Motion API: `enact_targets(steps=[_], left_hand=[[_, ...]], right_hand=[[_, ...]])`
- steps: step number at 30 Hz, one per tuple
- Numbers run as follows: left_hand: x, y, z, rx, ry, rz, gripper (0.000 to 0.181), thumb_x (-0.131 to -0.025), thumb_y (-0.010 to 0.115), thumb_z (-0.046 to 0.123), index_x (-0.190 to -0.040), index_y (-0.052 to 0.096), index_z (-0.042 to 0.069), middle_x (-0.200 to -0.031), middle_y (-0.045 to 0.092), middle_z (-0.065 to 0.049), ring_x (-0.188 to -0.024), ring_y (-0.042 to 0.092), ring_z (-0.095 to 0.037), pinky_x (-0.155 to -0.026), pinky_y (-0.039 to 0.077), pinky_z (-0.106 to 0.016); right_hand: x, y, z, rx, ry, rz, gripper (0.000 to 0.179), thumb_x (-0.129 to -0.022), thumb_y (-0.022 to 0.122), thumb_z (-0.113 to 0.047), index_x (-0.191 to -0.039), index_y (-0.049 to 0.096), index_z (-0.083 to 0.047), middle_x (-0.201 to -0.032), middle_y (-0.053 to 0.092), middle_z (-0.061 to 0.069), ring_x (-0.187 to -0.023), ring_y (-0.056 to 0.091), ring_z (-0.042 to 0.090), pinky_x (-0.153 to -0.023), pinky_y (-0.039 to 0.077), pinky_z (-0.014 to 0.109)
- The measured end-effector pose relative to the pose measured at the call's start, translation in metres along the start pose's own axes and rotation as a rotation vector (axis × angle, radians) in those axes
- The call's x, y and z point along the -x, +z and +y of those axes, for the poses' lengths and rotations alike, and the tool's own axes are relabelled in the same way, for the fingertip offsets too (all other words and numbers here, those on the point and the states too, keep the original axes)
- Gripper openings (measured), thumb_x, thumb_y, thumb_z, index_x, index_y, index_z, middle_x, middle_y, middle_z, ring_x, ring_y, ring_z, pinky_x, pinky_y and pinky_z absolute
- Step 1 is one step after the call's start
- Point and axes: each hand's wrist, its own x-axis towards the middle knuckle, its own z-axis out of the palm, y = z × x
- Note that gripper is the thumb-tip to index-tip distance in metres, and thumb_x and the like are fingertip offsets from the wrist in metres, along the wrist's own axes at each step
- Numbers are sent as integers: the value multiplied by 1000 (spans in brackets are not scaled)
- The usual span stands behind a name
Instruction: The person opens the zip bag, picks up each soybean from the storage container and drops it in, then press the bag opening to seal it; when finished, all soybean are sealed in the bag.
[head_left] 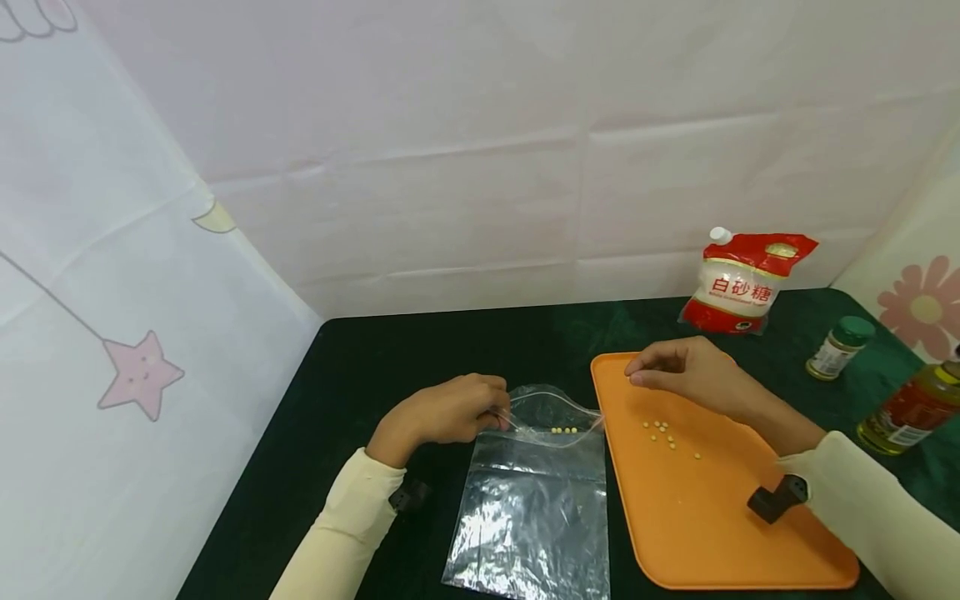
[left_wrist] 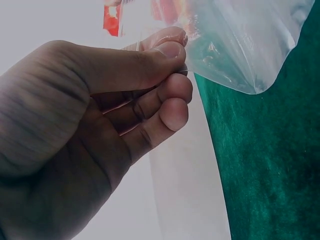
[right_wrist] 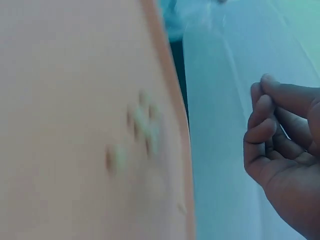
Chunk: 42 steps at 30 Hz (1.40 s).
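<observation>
A clear zip bag [head_left: 534, 517] lies on the dark green cloth, its mouth gaping at the far end. My left hand [head_left: 457, 410] pinches the left edge of that mouth between thumb and fingers; the left wrist view shows the film [left_wrist: 245, 55] at the fingertips. Several yellow tablets [head_left: 564, 430] sit just inside the bag. Over the far left corner of the orange tray [head_left: 697, 525], my right hand [head_left: 686, 373] has thumb and forefinger pinched together, with a pale speck like a tablet at their tips. More loose tablets [head_left: 663, 428] lie on the tray, blurred in the right wrist view.
Behind the tray stands a red and white sugar pouch [head_left: 738, 283] with a white cap. To the right are a small green-capped jar [head_left: 838, 348] and a bottle [head_left: 911, 408] of yellowish liquid. A pale cloth wall [head_left: 450, 167] rises behind the table.
</observation>
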Motion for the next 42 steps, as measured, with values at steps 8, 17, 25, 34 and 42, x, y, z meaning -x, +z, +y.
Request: enact_targets(steps=[8,17,25,34,42], left_hand=[[1,0,0,8,7,-1,6,-96,69,7,-100,72,9,-92,57,2,-84,59,-4,-73,49,-14],[-1,0,2,4,1,-7,5,-96,69,9,-98,73,10,-91,56,4,-81,57,-2,-71,49,-14],[-1,1,2,14,5,-16,6,-95,69,7,-100,73,9,-93,57,4,-84,59,-2,-72,49,-13],[0,1,1,25,8,-13,7,-95,69,6,-100,73,10,-94,58,4,-84,58,-1,-73,49,-14],[0,1,2,24,1,-19,7,-95,69,7,-101,73,9,-94,57,4,-82,57,-1,-71,49,-14]], right_hand=[[-13,31,-17,-251,-64,-187,26,-96,70,-31,-112,73,-11,-108,71,12,-94,64,42,-85,57,44],[-13,41,-22,-199,-79,-219,26,-97,68,-31,-114,74,-13,-108,72,4,-94,68,34,-84,57,41],[-2,9,-17,370,-210,-138,4,-94,73,-22,-97,75,-20,-85,64,-15,-74,56,9,-68,51,25],[7,-6,-4,615,-186,-262,15,-87,77,-5,-86,71,-18,-75,55,-13,-69,49,6,-64,48,24],[11,-1,0,608,-180,-263,15,-86,78,-4,-85,72,-18,-75,55,-13,-69,49,7,-65,49,24]])
